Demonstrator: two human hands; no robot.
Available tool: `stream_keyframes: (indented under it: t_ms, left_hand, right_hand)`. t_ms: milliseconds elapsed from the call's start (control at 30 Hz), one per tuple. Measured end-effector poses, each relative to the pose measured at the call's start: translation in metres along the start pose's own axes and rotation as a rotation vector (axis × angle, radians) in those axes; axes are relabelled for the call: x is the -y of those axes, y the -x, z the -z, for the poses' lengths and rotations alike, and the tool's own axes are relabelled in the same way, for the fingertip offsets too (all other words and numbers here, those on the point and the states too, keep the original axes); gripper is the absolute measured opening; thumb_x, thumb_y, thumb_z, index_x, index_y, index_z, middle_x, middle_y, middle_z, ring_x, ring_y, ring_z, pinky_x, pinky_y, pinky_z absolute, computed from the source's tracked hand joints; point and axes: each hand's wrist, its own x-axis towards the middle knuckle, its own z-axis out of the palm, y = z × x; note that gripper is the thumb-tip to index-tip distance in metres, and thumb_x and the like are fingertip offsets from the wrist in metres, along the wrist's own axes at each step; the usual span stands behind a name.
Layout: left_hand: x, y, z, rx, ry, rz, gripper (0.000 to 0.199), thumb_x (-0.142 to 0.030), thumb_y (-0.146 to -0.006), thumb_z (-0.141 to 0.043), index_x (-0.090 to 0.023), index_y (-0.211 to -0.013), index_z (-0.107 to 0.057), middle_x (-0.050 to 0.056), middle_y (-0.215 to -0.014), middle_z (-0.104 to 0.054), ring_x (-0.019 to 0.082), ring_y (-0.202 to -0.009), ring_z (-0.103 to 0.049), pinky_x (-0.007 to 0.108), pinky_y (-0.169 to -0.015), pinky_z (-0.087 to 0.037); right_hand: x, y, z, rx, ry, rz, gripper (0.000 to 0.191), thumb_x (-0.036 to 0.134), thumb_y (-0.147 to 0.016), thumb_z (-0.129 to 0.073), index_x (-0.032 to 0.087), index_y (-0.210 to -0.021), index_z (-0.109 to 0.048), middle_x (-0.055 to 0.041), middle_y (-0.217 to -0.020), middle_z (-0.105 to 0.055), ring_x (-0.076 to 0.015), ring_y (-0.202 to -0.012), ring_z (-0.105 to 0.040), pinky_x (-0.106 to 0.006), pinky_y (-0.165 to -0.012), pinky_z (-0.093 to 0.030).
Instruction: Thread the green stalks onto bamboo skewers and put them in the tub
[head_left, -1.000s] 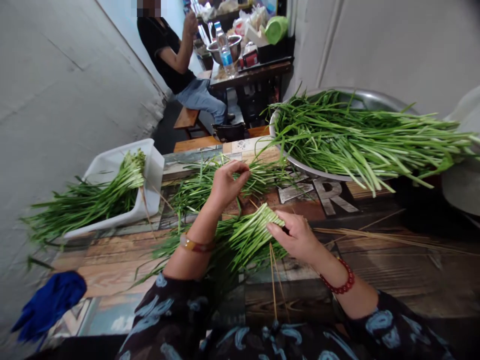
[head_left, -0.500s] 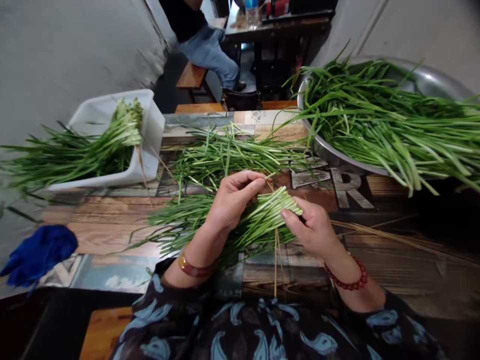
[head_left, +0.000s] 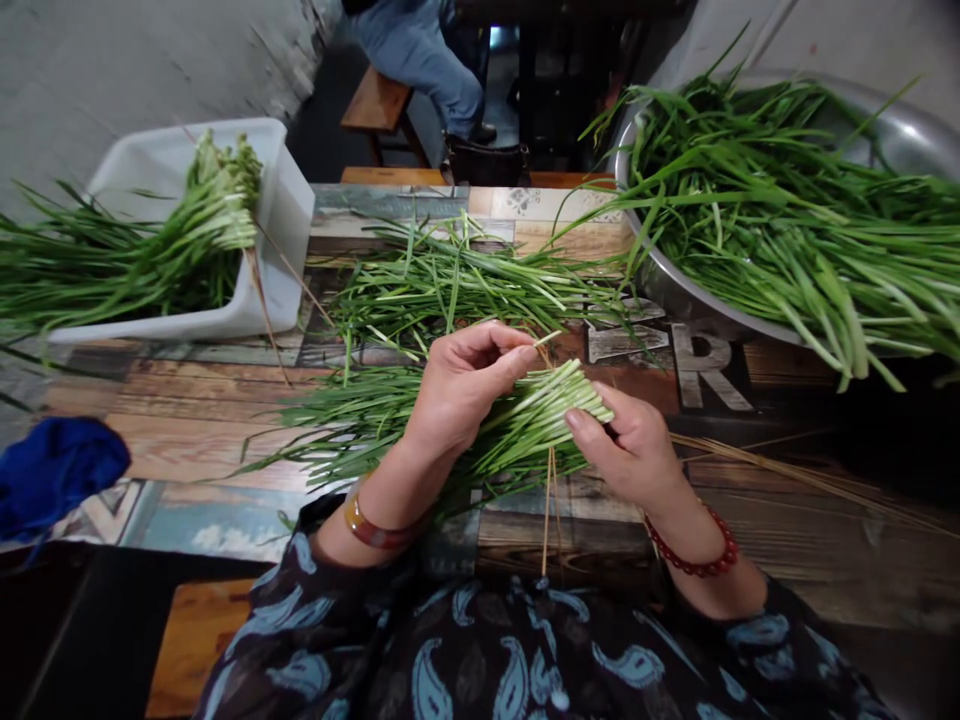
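Note:
A bundle of garlic chives [head_left: 536, 405] lies across the table, its pale stem ends to the right and green leaves to the left. My right hand [head_left: 630, 440] is closed around those stem ends, thumb on top. Above the bundle, my left hand [head_left: 465, 385] pinches a single chive stalk [head_left: 550, 337] between thumb and forefinger. Thin straw strands [head_left: 551, 510] run under the bundle and stick out toward my body. Just beyond my hands is a loose heap of chives [head_left: 457, 285].
At the left, a white plastic bin [head_left: 292, 220] holds a chive bunch [head_left: 214, 215] with straw hanging from it. A metal basin [head_left: 690, 285] heaped with chives stands at the right. More straw [head_left: 765, 460] and a blue cloth [head_left: 64, 465] lie on the table. A person in jeans [head_left: 420, 60] sits beyond.
The view has tipped downward, so the table's far side sits higher in the picture. Both hands keep nearly the same hold, and the pinched stalk has shifted slightly.

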Motion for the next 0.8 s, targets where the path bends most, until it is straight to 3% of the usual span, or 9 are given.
stream_keyframes:
  t_ms: [800]
  left_hand:
    - [0.0010,0.0009,-0.0006,-0.056,0.026,0.010,0.013,-0.028,-0.068,-0.080,-0.017,-0.069,-0.073,-0.001,-0.064,-0.062,0.006,-0.055,-0.045,0.021,-0.053,-0.036]
  right_hand:
    - [0.0021,-0.0008,-0.0007,0.010,-0.012,-0.020,0.020,0.022,-0.091,-0.050,0.020,-0.071,-0.049,0.0048,-0.057,-0.048,-0.0090,-0.050,-0.041,-0.023,-0.051,-0.035]
